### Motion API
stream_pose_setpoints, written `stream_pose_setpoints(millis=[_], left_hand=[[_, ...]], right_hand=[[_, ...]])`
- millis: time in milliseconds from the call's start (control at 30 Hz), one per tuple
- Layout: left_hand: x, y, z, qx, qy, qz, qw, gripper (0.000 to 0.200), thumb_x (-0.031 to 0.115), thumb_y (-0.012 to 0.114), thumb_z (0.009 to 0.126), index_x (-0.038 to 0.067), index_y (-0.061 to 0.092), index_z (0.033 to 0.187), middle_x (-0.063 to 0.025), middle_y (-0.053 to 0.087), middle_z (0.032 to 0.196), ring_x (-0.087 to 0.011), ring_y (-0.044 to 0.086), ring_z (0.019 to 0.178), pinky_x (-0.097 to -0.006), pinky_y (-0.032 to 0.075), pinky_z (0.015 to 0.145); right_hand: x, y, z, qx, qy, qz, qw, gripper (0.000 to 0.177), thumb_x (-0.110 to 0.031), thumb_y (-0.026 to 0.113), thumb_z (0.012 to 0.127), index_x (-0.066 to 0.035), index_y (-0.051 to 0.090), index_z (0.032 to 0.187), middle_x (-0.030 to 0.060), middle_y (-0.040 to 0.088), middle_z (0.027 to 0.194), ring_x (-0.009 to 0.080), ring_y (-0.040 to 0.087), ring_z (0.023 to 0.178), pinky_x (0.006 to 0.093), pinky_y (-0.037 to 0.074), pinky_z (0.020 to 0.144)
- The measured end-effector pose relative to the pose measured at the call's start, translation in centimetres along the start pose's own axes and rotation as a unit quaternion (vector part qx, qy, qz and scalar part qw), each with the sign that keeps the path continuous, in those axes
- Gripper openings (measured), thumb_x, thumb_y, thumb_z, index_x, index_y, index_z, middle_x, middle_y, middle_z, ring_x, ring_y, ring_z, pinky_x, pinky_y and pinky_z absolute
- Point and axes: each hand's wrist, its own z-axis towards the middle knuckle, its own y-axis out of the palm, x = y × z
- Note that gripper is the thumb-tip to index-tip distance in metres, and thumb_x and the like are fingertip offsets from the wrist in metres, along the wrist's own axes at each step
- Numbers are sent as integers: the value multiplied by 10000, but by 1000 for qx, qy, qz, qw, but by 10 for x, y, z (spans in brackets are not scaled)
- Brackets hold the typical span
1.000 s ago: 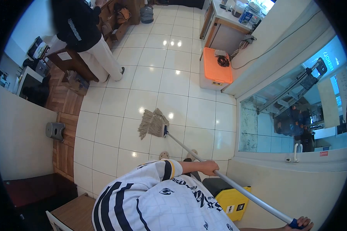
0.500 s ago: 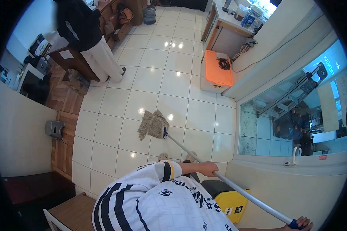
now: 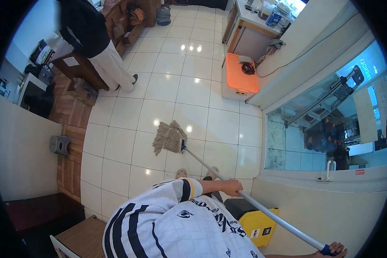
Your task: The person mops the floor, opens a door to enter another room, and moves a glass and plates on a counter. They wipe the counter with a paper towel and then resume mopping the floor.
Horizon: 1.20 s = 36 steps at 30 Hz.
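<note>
A string mop lies on the tiled floor ahead of my feet, its grey-beige strands (image 3: 168, 136) spread to the left of the blue clamp. From there a metal handle (image 3: 271, 215) slants down to the right across the view. My left hand (image 3: 231, 188) is wrapped round the handle's middle, in front of my body. Down at the lower right, my right hand (image 3: 333, 250) grips the handle's blue end. Close beneath the handle is a yellow and black container (image 3: 259, 227).
Another person (image 3: 94, 47) stands by a wooden counter at the upper left. An orange-lidded box (image 3: 240, 76) sits by the right wall, below a worktop with jars. A glass door (image 3: 322, 129) is at the right, a grey stool (image 3: 60, 146) at the left.
The view has shifted slightly. The mop head lies in nearly the same place, and both hands keep their hold on the handle.
</note>
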Motion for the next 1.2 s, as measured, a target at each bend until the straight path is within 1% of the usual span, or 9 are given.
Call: stream_pose_setpoints(millis=[333,433,533,733,833,933,1033,1133,1200], left_hand=[[-6,9,2,-19,23,40,999,258,327,624,722,77,634,785,-159,610,756,-352,588,741,-447,458,676],[-6,9,1,12,49,16,999,256,288,627,731,34,600,749,-181,598,695,-377,592,708,-464,462,631],[-3,7,3,-26,5,15,1000,249,312,627,716,67,638,754,-166,608,733,-357,590,717,-451,465,661],[-6,12,3,-18,1,21,1000,219,283,619,711,65,640,708,-166,612,701,-354,598,690,-455,471,634],[0,8,3,-50,-17,30,998,256,278,641,709,42,652,808,-186,618,717,-366,608,720,-455,482,652],[-4,14,2,-20,-8,55,998,238,263,637,702,39,652,783,-189,620,710,-364,611,710,-458,482,645],[-4,13,2,-21,-33,64,997,230,270,617,679,42,647,687,-187,615,681,-353,610,693,-444,492,644],[-11,-1,-5,-75,-94,63,991,232,268,617,673,39,652,690,-183,618,686,-351,614,699,-444,494,647],[-40,-1,-14,-53,-77,90,992,233,269,618,667,41,655,698,-179,623,696,-354,616,703,-442,496,648]], right_hand=[[1,-6,-1,7,-4,13,1000,205,-233,652,788,-106,492,802,-32,379,578,79,294,443,214,252,376],[-4,-6,-2,9,-3,5,1000,204,-231,644,796,-101,487,798,-29,381,580,77,293,442,215,256,373],[-4,-4,-3,3,1,6,1000,209,-236,637,803,-98,481,792,-27,383,580,78,293,440,214,255,373],[0,-14,1,-9,-9,1,1000,217,-258,634,805,-102,484,792,-32,381,577,78,287,441,215,253,377],[3,-22,4,-20,-15,2,1000,217,-271,632,809,-108,489,801,-36,378,581,77,284,444,216,251,381],[2,-20,-1,-4,-13,-2,1000,217,-277,628,815,-111,489,807,-36,377,585,78,284,445,215,252,384],[4,-17,-6,9,-14,-16,1000,218,-280,613,827,-104,484,816,-29,385,591,82,293,446,210,260,388],[18,-21,-18,27,-2,-62,998,223,-291,591,837,-98,479,826,-19,395,597,84,308,444,206,272,388],[33,-29,-36,30,21,-96,995,229,-303,572,846,-96,475,830,-12,401,601,84,320,440,207,285,384]])
